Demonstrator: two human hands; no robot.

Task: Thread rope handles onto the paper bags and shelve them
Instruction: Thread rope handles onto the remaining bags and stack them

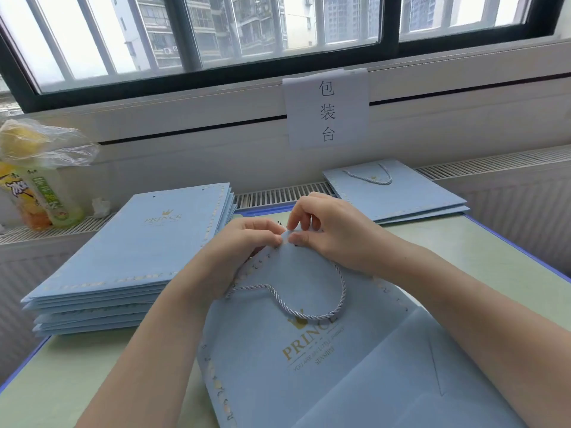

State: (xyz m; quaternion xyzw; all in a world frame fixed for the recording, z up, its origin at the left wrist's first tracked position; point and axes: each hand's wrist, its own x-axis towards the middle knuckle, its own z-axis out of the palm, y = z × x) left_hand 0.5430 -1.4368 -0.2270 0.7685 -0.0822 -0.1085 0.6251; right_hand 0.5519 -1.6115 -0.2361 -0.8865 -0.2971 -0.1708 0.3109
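Flat on the green table [463, 242] nearest the camera lies a pale blue paper bag [309, 366], a twisted rope handle [309, 315] looped across its printed face. Both the left hand [244, 242] and right hand [321, 230] pinch the bag's top edge with curled fingers, apparently working a rope end at a punched hole. Light, stiff card like this likely creases easily; best held by the reinforced rim. An unthreaded stack [129, 257] waits at left; finished bags [398, 193] sit behind.

Bright daylight via window [278, 29], wide-angle edge warp
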